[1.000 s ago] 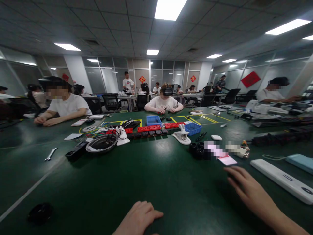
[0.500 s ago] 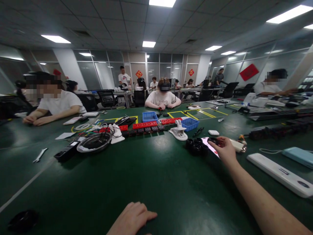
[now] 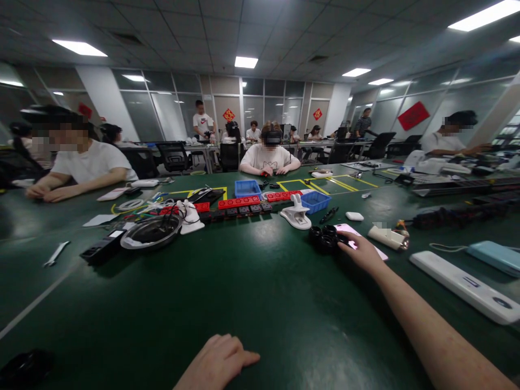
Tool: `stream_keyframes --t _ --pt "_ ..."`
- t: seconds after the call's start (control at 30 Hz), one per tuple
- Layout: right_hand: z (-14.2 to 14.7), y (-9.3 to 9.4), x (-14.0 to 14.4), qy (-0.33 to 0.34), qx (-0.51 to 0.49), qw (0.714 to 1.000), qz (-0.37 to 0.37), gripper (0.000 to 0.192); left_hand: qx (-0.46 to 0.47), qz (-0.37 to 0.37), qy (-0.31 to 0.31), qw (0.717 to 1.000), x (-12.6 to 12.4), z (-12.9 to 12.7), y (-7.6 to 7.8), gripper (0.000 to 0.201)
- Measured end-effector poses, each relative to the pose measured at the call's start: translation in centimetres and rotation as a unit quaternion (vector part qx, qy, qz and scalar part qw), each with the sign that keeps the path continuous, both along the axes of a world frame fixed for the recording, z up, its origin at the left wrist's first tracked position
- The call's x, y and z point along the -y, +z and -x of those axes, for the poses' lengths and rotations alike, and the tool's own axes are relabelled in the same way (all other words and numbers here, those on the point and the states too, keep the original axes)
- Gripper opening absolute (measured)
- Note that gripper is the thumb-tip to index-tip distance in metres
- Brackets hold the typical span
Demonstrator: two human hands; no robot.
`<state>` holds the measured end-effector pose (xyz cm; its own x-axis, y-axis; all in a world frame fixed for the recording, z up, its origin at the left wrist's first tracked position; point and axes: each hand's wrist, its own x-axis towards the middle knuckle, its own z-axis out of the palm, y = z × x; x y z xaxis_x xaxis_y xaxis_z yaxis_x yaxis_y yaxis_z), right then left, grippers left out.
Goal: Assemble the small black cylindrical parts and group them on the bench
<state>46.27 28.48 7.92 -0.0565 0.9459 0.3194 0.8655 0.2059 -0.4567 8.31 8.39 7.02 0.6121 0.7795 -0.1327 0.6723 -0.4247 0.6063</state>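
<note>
My right hand (image 3: pixel 359 250) reaches far forward over the green table (image 3: pixel 252 292). Its fingertips touch a cluster of black round parts (image 3: pixel 324 238), and the hand lies over a pink phone (image 3: pixel 350 228). Whether the fingers grip one of the parts is hidden from me. My left hand (image 3: pixel 219 360) rests palm down on the table at the bottom edge and holds nothing. A white cylinder-shaped item (image 3: pixel 384 236) lies just right of my right hand.
A long white power strip (image 3: pixel 463 284) and a teal power bank (image 3: pixel 493 255) lie at the right. Farther off are a white clamp (image 3: pixel 296 215), a blue bin (image 3: pixel 314 201), red and black socket strips (image 3: pixel 239 203), a metal bowl (image 3: pixel 150 233) and a wrench (image 3: pixel 56 253). Other people sit around the table.
My right hand has stretched forward from the near table to the pink phone and then shifted left onto the black round parts. My left hand has stayed put.
</note>
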Motion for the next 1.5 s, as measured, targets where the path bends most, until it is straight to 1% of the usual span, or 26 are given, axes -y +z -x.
stream_keyframes --t 0.1,0.2,0.27,0.33,0.4,0.43,0.5,0.57,0.6,0.63,0.67,0.7,0.73,0.77,0.83,0.87,0.9,0.97,1.0,1.07,1.13,1.2,1.3,1.37,1.43,1.5 --pt "-0.1 -0.3 0.0 0.002 -0.014 1.000 -0.006 0.050 -0.007 -0.011 -0.002 1.000 0.1 -0.1 0.6 0.039" --pt "-0.2 -0.6 0.0 0.014 -0.047 0.998 -0.026 0.059 -0.017 -0.020 0.003 1.000 0.4 -0.3 1.8 0.037" --pt "-0.4 -0.4 0.3 -0.003 -0.065 0.995 -0.071 0.056 -0.020 -0.026 0.003 0.999 0.7 -0.5 2.6 0.037" --pt "-0.2 0.2 0.8 -0.051 -0.070 0.986 -0.144 0.047 -0.022 -0.037 0.015 0.999 1.2 -0.8 3.2 0.034" --pt "0.3 0.9 1.6 -0.088 -0.044 0.973 -0.211 0.036 -0.016 -0.067 0.037 0.997 1.6 -1.2 3.6 0.021" --pt "0.8 1.2 2.0 -0.081 -0.019 0.970 -0.230 0.035 -0.015 -0.088 0.043 0.995 1.8 -1.3 3.8 0.017" --pt "2.0 1.6 3.0 -0.033 0.018 0.968 -0.249 0.041 -0.024 -0.141 0.039 0.989 2.3 -1.2 4.6 0.026" --pt "3.7 1.7 4.0 0.026 0.037 0.971 -0.234 0.043 -0.040 -0.197 0.048 0.978 2.9 -0.1 5.9 0.024" --pt "4.6 1.6 4.4 0.051 0.044 0.973 -0.219 0.043 -0.047 -0.223 0.092 0.969 3.3 1.0 6.8 0.024" --pt "5.5 1.4 4.8 0.072 0.046 0.976 -0.201 0.040 -0.049 -0.237 0.167 0.956 3.7 2.5 7.7 0.026" --pt "6.3 1.2 5.2 0.090 0.044 0.978 -0.181 0.037 -0.047 -0.245 0.255 0.934 4.2 4.3 8.5 0.031" --pt "7.1 1.0 5.6 0.104 0.043 0.981 -0.158 0.033 -0.039 -0.256 0.343 0.903 4.8 6.5 9.1 0.037" --pt "7.8 0.9 5.9 0.119 0.042 0.983 -0.135 0.030 -0.036 -0.274 0.428 0.860 5.5 8.8 9.5 0.044" --pt "8.4 0.7 6.2 0.135 0.045 0.983 -0.113 0.027 -0.045 -0.288 0.503 0.814 6.1 11.2 9.6 0.051" --pt "9.5 0.5 6.7 0.165 0.055 0.982 -0.080 0.026 -0.080 -0.285 0.606 0.738 7.5 15.7 8.7 0.062" --pt "9.8 0.5 6.8 0.178 0.061 0.980 -0.067 0.027 -0.092 -0.266 0.628 0.726 8.0 17.6 7.8 0.066" --pt "10.2 0.4 7.0 0.188 0.068 0.978 -0.057 0.027 -0.099 -0.232 0.640 0.726 8.4 19.1 6.7 0.070" --pt "10.6 0.3 7.2 0.205 0.083 0.975 -0.039 0.030 -0.097 -0.161 0.639 0.746 8.8 21.0 4.5 0.079" --pt "10.8 0.2 7.2 0.212 0.090 0.973 -0.032 0.031 -0.094 -0.131 0.627 0.762 8.7 21.4 3.6 0.081" --pt "11.0 0.1 7.3 0.223 0.100 0.969 -0.023 0.032 -0.094 -0.083 0.610 0.782 8.3 21.8 2.4 0.081" --pt "11.0 -0.1 7.4 0.224 0.104 0.969 -0.015 0.034 -0.094 -0.054 0.600 0.792 7.8 22.0 2.0 0.079" --pt "10.9 -0.2 7.4 0.222 0.103 0.970 -0.008 0.034 -0.092 -0.039 0.593 0.799 7.5 22.3 2.1 0.077" --pt "10.7 -0.3 7.3 0.219 0.095 0.971 -0.003 0.034 -0.092 -0.043 0.580 0.808 7.0 22.8 2.4 0.073" --pt "10.7 -0.4 7.2 0.217 0.091 0.972 0.000 0.034 -0.092 -0.060 0.567 0.817 6.1 22.7 2.5 0.070" --pt "11.0 -0.4 7.2 0.217 0.092 0.972 0.003 0.034 -0.078 -0.080 0.550 0.828 4.5 21.6 2.6 0.067" --pt "11.4 -0.3 7.2 0.223 0.096 0.970 0.002 0.033 -0.062 -0.089 0.526 0.844 2.0 19.5 2.6 0.061"
